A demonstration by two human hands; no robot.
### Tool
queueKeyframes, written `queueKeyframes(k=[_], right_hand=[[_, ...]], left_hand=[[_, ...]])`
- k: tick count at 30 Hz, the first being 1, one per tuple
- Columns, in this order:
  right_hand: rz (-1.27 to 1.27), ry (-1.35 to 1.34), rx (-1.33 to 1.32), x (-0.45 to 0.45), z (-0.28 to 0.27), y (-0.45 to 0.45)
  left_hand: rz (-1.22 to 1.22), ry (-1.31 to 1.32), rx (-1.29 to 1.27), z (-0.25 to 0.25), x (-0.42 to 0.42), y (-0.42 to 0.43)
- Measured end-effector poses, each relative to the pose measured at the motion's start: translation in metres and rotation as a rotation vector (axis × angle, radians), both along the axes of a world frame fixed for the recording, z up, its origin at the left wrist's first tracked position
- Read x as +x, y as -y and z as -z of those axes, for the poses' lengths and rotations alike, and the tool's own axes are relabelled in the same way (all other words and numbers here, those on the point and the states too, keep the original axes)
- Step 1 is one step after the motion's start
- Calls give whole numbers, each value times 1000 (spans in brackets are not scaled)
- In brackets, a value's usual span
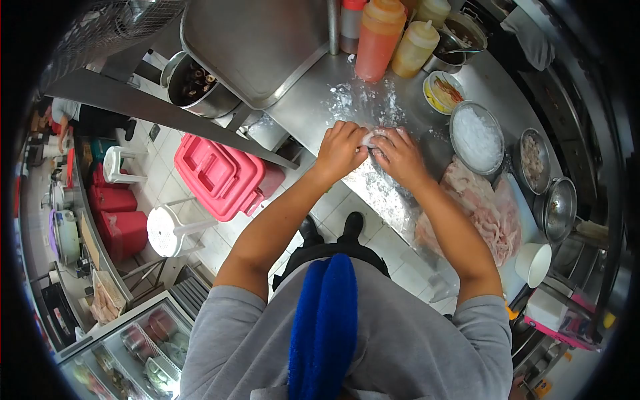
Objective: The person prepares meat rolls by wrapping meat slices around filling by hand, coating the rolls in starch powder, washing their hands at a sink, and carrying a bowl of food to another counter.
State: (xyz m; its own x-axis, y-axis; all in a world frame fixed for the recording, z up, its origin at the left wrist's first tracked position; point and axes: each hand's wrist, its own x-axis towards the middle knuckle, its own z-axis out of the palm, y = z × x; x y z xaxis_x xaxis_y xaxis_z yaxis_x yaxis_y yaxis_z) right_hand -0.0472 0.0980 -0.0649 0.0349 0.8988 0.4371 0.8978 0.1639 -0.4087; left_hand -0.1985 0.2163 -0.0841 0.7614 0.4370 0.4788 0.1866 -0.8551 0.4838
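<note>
Both my hands meet over the steel counter, around a pale, white-dusted piece that looks like floured meat. My left hand curls its fingers at the piece's left end. On the right side, my right hand has bent fingers over it. White powder is scattered on the steel above and below my hands. To the right stands a metal bowl of white powder. Below that bowl lies a pile of raw, pale pink meat.
Squeeze bottles and a metal tray stand beyond my hands. Metal bowls and a white cup are at right. A pink lidded bin and white stools stand left. Another person is far left.
</note>
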Motion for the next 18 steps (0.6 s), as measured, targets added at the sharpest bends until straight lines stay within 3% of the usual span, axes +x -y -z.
queueKeyframes(k=[5, 9, 11, 12, 14, 18], right_hand=[[67, 66, 27, 0, 13, -12], [11, -24, 26, 11, 11, -26], [-32, -84, -123, 18, 8, -32], [-32, -84, -123, 21, 8, -36], [13, -127, -220, 27, 10, -43], [73, -118, -286, 34, 32, -53]], left_hand=[[-74, -163, -305, 1, 9, -10], [-118, -152, -335, 3, 9, -12], [-78, 70, -235, -1, 6, -11], [-77, 71, -235, -2, 5, -12], [66, -21, 5, -3, 2, -15], [34, -14, 74, 2, 8, -13]])
